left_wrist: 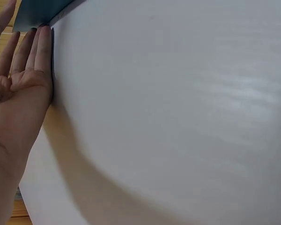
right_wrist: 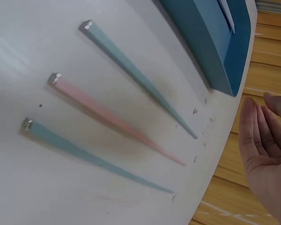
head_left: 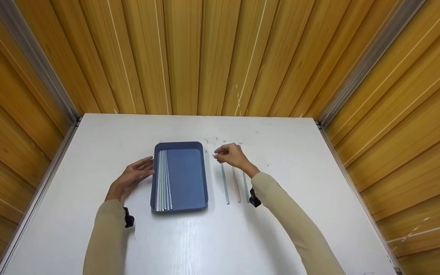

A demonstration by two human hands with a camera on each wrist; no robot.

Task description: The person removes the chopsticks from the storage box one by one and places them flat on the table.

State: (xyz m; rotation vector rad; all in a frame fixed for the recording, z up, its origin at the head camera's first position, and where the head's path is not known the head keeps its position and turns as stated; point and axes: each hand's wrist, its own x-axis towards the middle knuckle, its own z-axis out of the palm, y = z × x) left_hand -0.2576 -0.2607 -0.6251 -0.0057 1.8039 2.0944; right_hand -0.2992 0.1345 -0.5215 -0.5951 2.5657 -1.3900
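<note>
A blue tray lies on the table, with several pale chopsticks lengthwise along its left side. My left hand rests its extended fingers at the tray's left wall; in the left wrist view the fingertips meet the tray's side. Right of the tray lie three separate chopsticks with silver ends: a light blue one, a pink one and another light blue one. Above their far, thin tips hovers my right hand, fingers loosely bent, thumb apart, nothing held.
The white table carries small dark marks beyond the chopsticks. Wood-patterned walls enclose its back and sides. Black wrist mounts sit under both sleeves.
</note>
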